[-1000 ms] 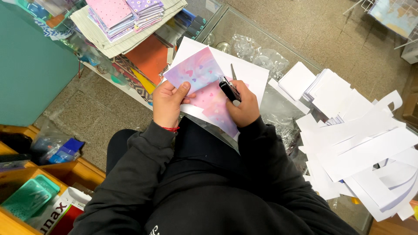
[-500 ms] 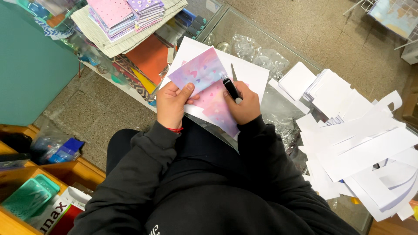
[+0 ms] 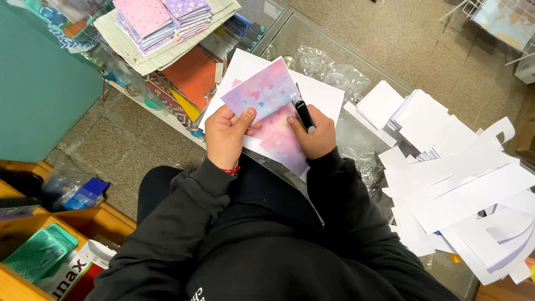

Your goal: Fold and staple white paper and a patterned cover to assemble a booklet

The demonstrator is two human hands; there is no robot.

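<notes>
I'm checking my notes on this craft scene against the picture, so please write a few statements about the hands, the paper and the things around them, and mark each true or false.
1. The right hand holds a black craft knife. True.
2. The left hand rests flat on the floor. False: it grips the left edge of the pink and purple patterned sheet, thumb on top.
3. The patterned sheet lies over white paper on a glass counter. True.
4. The loose white paper pieces are piled on the person's left. False: they lie to the right.
5. A stack of patterned papers sits beyond the left hand. True.
</notes>
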